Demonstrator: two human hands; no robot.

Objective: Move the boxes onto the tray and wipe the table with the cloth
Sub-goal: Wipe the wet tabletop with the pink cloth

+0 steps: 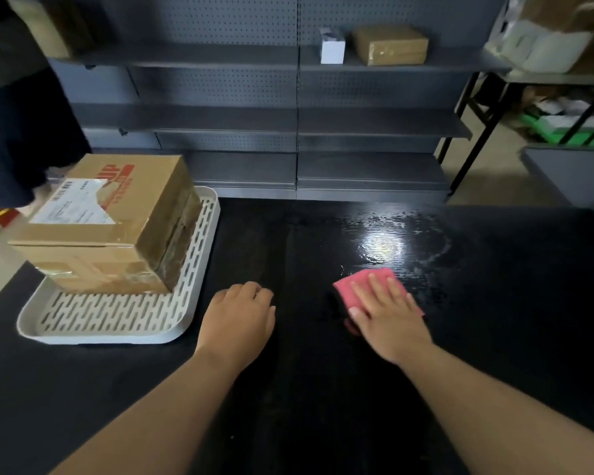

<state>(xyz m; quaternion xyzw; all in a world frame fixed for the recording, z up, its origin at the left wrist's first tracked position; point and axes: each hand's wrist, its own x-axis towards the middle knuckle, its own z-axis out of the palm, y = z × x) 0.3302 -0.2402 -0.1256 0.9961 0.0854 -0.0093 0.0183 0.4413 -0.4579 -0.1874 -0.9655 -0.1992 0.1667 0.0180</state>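
Observation:
A white slotted tray (110, 317) lies at the left of the black table (323, 389). Two taped cardboard boxes are stacked on it: a large one with a shipping label (110, 214) on top of a flatter one (110, 277). My right hand (388, 313) presses flat, fingers straight, on a pink cloth (357, 279) in the middle of the table. My left hand (239, 320) rests on the table just right of the tray, fingers loosely curled, holding nothing. A wet, shiny patch (402, 245) shows beyond the cloth.
Dark grey shelving (295, 121) stands behind the table, with a small white box (332, 47) and a brown parcel (390, 45) on its upper shelf. A person in dark clothes (18, 132) stands at the far left. A folding table with bags (546, 49) is at the right.

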